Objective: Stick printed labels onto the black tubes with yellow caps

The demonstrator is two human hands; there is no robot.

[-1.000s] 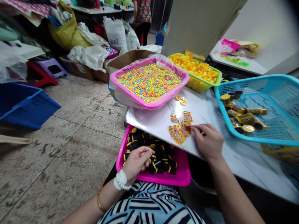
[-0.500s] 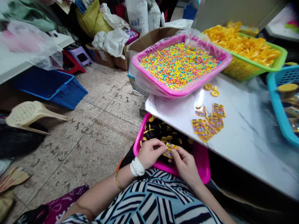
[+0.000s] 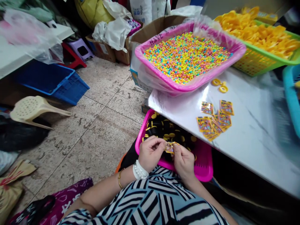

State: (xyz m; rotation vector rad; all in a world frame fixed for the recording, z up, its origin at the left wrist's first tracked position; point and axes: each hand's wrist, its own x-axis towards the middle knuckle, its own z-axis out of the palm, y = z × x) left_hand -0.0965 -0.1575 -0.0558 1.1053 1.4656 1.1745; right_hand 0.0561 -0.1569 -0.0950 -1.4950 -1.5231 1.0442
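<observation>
Between my two hands is a small yellow printed packet (image 3: 169, 147). My left hand (image 3: 151, 153) pinches its left edge, and my right hand (image 3: 184, 161) grips its right side with thumb and fingers. Both hands are over a pink basket (image 3: 206, 168) that holds black pieces with yellow caps (image 3: 161, 125). On the white marbled table (image 3: 246, 137) to the right lies a loose pile of similar packets (image 3: 214, 125). Several yellow rings (image 3: 223, 89) rest behind the pile.
A pink tray (image 3: 187, 89) of multicoloured candy beads (image 3: 185, 56) overhangs the table's left corner. Behind it stands a green basket (image 3: 255, 62) of yellow plastic parts; a blue basket (image 3: 292, 97) is at right. A cream stool (image 3: 30, 107) and blue crate (image 3: 67, 89) stand at left.
The packet has gone from lying flat to looking bent between my fingers, and my right hand has closed further around its side. The view has shifted slightly.
</observation>
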